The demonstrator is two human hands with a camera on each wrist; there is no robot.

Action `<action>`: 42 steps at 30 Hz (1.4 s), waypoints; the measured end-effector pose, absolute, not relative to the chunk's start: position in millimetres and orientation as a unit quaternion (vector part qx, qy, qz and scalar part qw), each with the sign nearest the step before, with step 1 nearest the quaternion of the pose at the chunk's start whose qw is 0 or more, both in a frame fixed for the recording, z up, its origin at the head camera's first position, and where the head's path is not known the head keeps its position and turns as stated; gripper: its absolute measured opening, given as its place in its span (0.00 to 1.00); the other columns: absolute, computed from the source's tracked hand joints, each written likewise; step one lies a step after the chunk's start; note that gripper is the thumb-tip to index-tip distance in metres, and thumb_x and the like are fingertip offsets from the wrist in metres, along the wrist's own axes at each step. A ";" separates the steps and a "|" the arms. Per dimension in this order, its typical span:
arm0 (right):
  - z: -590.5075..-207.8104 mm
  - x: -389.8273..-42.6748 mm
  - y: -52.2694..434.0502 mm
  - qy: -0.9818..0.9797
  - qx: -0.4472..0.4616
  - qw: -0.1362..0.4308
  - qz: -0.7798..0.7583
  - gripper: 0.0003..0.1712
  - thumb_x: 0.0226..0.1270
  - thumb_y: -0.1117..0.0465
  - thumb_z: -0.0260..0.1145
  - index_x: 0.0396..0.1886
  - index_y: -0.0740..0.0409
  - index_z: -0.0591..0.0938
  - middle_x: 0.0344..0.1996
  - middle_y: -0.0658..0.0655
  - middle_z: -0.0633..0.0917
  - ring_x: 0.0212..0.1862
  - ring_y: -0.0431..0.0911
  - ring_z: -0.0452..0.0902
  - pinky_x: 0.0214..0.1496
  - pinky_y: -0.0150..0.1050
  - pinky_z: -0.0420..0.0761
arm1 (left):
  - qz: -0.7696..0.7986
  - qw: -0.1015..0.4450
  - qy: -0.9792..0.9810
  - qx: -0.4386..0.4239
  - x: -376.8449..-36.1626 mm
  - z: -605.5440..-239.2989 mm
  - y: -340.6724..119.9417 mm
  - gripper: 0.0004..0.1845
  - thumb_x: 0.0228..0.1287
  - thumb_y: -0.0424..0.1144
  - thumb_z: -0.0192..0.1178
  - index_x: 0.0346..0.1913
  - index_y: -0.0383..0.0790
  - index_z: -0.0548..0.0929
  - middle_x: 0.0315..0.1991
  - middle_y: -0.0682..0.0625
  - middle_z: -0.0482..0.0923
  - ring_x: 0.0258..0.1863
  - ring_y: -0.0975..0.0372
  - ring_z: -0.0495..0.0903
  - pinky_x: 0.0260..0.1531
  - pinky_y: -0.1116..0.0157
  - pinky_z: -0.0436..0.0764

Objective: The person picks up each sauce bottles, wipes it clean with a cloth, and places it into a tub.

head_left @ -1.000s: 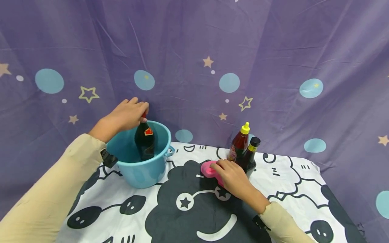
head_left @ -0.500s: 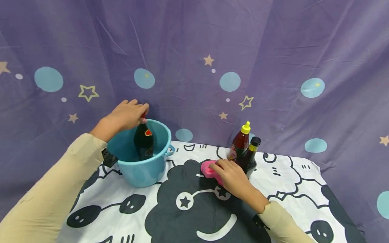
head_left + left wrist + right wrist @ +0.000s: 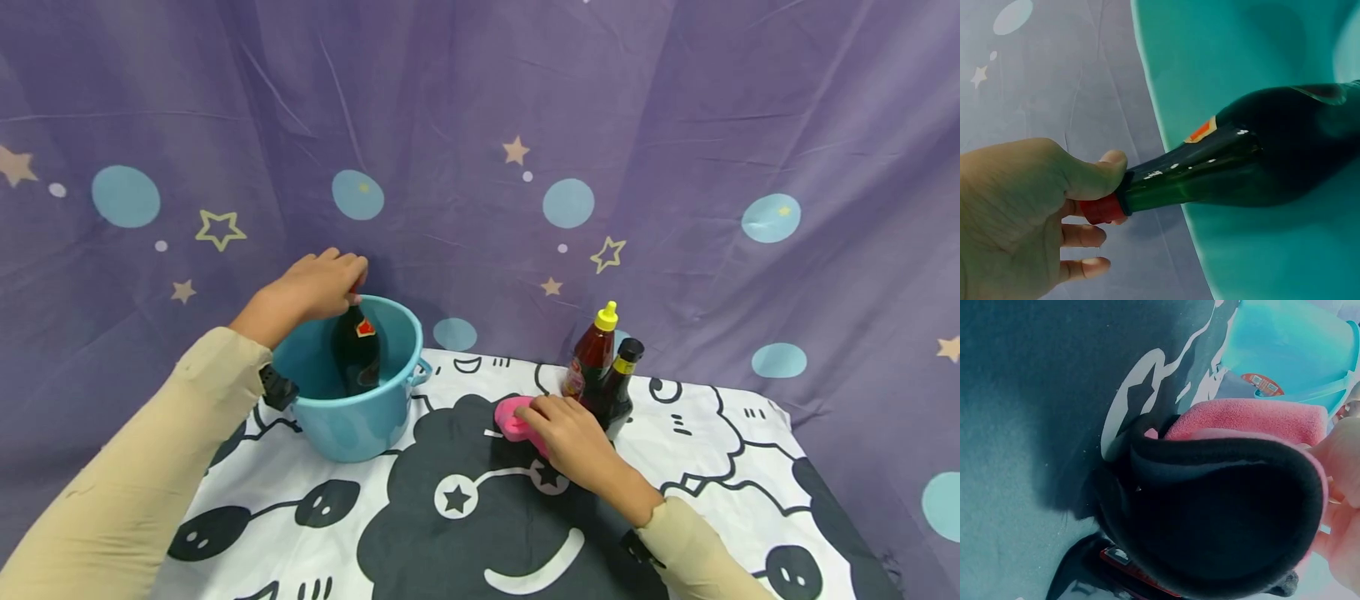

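In the head view my left hand [image 3: 318, 286] is at the rim of a light-blue bucket [image 3: 348, 429]. Thumb and fingers pinch the red cap [image 3: 1102, 209] of a dark green glass bottle [image 3: 1260, 150], which stands with its body inside the bucket. On the patterned cloth, my right hand [image 3: 572, 439] grips a pink, fleecy piece [image 3: 1254, 419] with a black-edged, dark hollow [image 3: 1229, 512]; its kind is unclear. Right behind that hand stand a red sauce bottle with a yellow nozzle [image 3: 592, 354] and a dark sauce bottle with a black cap [image 3: 613, 387].
A black-and-white cartoon cloth [image 3: 420, 533] covers the table. Behind it hangs a purple curtain [image 3: 465, 125] with stars and dots. The bucket has a side handle [image 3: 422, 373] facing the sauce bottles.
My left hand and wrist have shifted slightly down and to the right, still on the bottle's cap. The right hand and the pink piece have stayed in place.
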State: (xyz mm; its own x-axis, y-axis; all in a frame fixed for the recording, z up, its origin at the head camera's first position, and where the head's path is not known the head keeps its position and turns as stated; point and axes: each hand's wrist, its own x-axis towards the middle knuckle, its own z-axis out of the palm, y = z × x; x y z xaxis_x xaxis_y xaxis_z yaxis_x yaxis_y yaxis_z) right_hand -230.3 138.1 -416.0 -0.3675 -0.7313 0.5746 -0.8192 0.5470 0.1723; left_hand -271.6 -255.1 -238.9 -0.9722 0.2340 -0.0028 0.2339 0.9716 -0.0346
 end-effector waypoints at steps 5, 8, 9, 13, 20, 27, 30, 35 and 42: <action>-414.6 -229.6 139.4 -0.828 0.467 0.302 0.072 0.31 0.43 0.66 0.85 0.50 0.53 0.85 0.40 0.56 0.86 0.43 0.49 0.83 0.51 0.45 0.86 | 0.012 0.003 -0.993 -0.117 -275.2 -238.5 -255.0 0.08 0.73 0.38 0.60 0.47 0.39 0.74 0.46 0.42 0.73 0.50 0.46 0.68 0.56 0.41 0.69; -414.8 -230.0 140.3 -0.831 0.466 0.296 0.070 0.30 0.44 0.66 0.85 0.51 0.53 0.85 0.40 0.56 0.86 0.43 0.49 0.83 0.52 0.45 0.85 | 0.015 0.009 -0.993 -0.120 -278.2 -238.9 -256.0 0.11 0.73 0.40 0.61 0.50 0.38 0.74 0.45 0.41 0.74 0.50 0.46 0.68 0.54 0.42 0.70; -415.2 -230.2 140.5 -0.832 0.466 0.294 0.069 0.30 0.44 0.66 0.84 0.51 0.52 0.85 0.40 0.56 0.86 0.43 0.49 0.83 0.53 0.45 0.85 | 0.015 0.011 -0.993 -0.120 -278.7 -238.8 -255.9 0.13 0.73 0.41 0.62 0.51 0.38 0.74 0.46 0.41 0.74 0.51 0.46 0.68 0.54 0.42 0.70; -417.8 -230.5 140.8 -0.832 0.468 0.292 0.066 0.30 0.46 0.68 0.83 0.51 0.52 0.85 0.40 0.55 0.85 0.43 0.48 0.83 0.52 0.44 0.85 | 0.009 0.021 -0.993 -0.117 -277.7 -238.3 -254.0 0.20 0.73 0.47 0.61 0.57 0.36 0.75 0.52 0.38 0.76 0.55 0.43 0.69 0.59 0.39 0.69; -419.2 -230.8 138.7 -0.827 0.474 0.296 0.064 0.27 0.49 0.70 0.80 0.51 0.52 0.84 0.39 0.55 0.85 0.42 0.48 0.82 0.50 0.43 0.85 | 0.005 0.036 -0.991 -0.128 -272.2 -236.3 -244.2 0.24 0.74 0.51 0.59 0.60 0.36 0.75 0.59 0.35 0.74 0.59 0.41 0.68 0.62 0.36 0.67; -418.3 -231.7 139.2 -0.822 0.475 0.306 0.074 0.28 0.47 0.69 0.81 0.50 0.52 0.84 0.39 0.55 0.85 0.41 0.48 0.82 0.49 0.43 0.85 | 0.007 0.052 -0.987 -0.153 -264.3 -231.9 -225.1 0.23 0.73 0.50 0.60 0.61 0.38 0.74 0.59 0.37 0.74 0.61 0.42 0.68 0.63 0.37 0.67; -417.5 -231.8 139.8 -0.824 0.471 0.306 0.075 0.27 0.47 0.69 0.81 0.50 0.52 0.84 0.39 0.55 0.85 0.42 0.48 0.83 0.49 0.43 0.86 | 0.013 0.066 -0.983 -0.171 -260.1 -230.0 -214.5 0.23 0.74 0.50 0.60 0.61 0.38 0.74 0.59 0.38 0.74 0.62 0.42 0.68 0.62 0.38 0.68; -413.3 -232.2 141.6 -0.831 0.457 0.307 0.081 0.28 0.47 0.67 0.83 0.51 0.53 0.85 0.41 0.55 0.86 0.42 0.47 0.83 0.47 0.41 0.87 | 0.022 0.081 -0.977 -0.198 -254.3 -228.1 -196.4 0.23 0.74 0.50 0.60 0.62 0.39 0.74 0.59 0.38 0.74 0.60 0.43 0.69 0.60 0.40 0.71; -409.0 -234.2 146.0 -0.823 0.449 0.332 0.108 0.27 0.50 0.69 0.80 0.52 0.55 0.85 0.42 0.55 0.85 0.42 0.48 0.84 0.47 0.42 0.88 | 0.020 0.098 -0.967 -0.234 -252.5 -232.6 -174.4 0.22 0.74 0.49 0.61 0.62 0.41 0.74 0.57 0.41 0.75 0.58 0.45 0.71 0.59 0.42 0.72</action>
